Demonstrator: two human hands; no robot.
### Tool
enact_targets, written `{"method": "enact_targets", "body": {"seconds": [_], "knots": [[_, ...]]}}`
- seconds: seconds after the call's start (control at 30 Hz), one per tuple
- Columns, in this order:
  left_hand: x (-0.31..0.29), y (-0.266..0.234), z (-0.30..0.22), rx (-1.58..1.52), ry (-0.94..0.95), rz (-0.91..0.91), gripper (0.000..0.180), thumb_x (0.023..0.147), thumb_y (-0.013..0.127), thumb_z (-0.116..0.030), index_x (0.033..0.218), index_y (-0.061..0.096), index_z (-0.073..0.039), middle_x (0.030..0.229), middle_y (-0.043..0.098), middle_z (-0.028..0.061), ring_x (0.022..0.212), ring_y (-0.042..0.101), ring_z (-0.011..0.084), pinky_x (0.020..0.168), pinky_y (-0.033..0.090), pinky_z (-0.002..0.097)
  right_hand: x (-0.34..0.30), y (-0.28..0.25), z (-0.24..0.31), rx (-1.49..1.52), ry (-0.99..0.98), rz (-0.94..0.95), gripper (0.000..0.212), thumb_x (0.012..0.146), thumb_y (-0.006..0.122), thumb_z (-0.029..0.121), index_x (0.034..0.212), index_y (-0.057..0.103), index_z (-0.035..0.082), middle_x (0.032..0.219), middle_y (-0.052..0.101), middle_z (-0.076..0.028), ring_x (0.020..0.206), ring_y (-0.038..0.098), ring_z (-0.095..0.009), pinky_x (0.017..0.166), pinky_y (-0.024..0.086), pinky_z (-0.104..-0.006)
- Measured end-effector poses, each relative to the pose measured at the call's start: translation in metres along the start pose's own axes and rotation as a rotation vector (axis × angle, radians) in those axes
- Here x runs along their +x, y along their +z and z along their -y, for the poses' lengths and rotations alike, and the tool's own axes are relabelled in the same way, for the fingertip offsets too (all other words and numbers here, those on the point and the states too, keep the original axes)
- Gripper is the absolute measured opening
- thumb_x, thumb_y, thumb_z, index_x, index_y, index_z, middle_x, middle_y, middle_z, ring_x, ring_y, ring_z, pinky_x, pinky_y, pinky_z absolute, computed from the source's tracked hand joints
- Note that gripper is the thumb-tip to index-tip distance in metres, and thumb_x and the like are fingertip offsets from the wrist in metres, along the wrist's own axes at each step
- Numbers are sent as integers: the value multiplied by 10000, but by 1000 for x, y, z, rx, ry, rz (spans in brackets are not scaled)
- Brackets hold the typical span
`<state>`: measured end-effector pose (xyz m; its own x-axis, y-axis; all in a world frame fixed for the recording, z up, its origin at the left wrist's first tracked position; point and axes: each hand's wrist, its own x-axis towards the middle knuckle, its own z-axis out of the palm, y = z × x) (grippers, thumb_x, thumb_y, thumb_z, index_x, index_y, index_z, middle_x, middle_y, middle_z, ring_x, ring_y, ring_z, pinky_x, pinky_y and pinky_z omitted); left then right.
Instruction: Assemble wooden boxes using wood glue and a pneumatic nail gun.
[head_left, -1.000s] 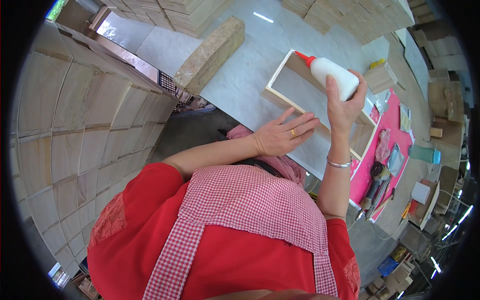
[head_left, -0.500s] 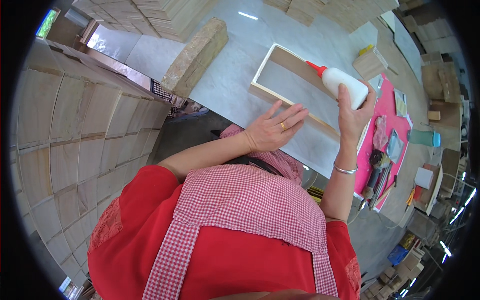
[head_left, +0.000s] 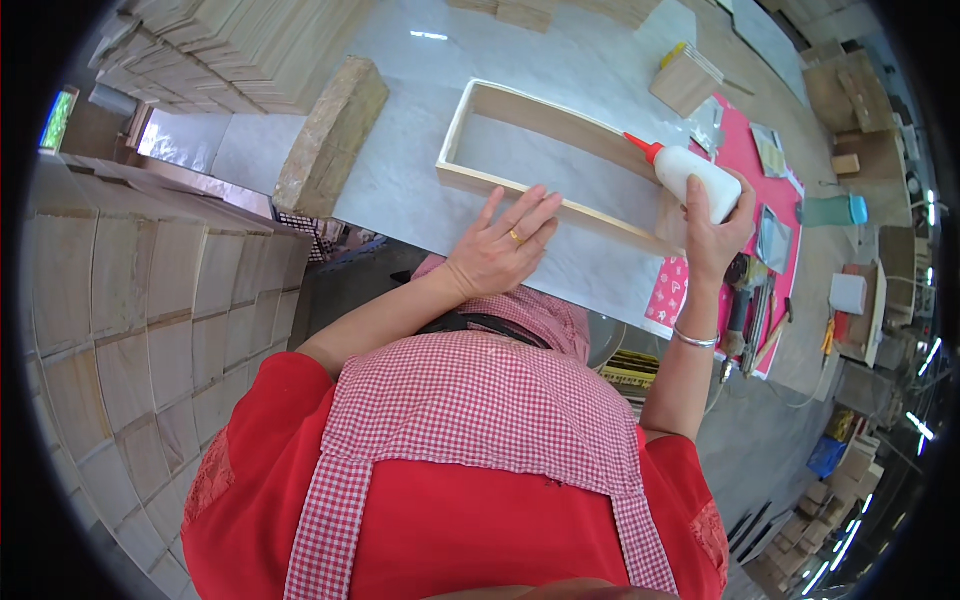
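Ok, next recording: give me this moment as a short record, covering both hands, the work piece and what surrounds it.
Left grip: open, fingers over the near wall of the wooden frame
Right grip: closed around a white bottle
Bottle: tilted, red nozzle pointing toward the frame's far wall; contact unclear
Frame: long, rectangular, on a pale tabletop
Left side: brown block, stacked boards
Right side: pink sheet, teal container

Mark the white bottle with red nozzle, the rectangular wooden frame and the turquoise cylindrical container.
White bottle with red nozzle (head_left: 692, 168): head view, its white body.
Rectangular wooden frame (head_left: 560, 122): head view, inner face of far wall.
Turquoise cylindrical container (head_left: 832, 211): head view, side of its body.
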<state>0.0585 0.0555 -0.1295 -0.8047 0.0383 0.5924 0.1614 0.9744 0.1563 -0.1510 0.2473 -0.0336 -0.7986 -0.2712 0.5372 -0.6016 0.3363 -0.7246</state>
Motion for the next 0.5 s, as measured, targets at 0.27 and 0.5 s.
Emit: {"method": "enact_targets", "body": {"seconds": [0.27,0.5], "knots": [[1,-2,-1,-4,0,44,415,822,692,-255,1197,648,-82,1519,420,106,1445,351,298,1172,194,567,-3,-39,-13,-25,87,-88,469,804,826,156,1164,567,3,1064,625,-102,972,605,-183,827,513,-322],[1,-2,-1,5,3,40,418,826,690,-260,1203,650,-83,1525,410,121,1453,335,304,1186,159,555,-6,-69,-31,-146,130,-139,451,819,816,163,1162,567,9,1068,629,-110,947,615,-171,804,523,-313]]}}
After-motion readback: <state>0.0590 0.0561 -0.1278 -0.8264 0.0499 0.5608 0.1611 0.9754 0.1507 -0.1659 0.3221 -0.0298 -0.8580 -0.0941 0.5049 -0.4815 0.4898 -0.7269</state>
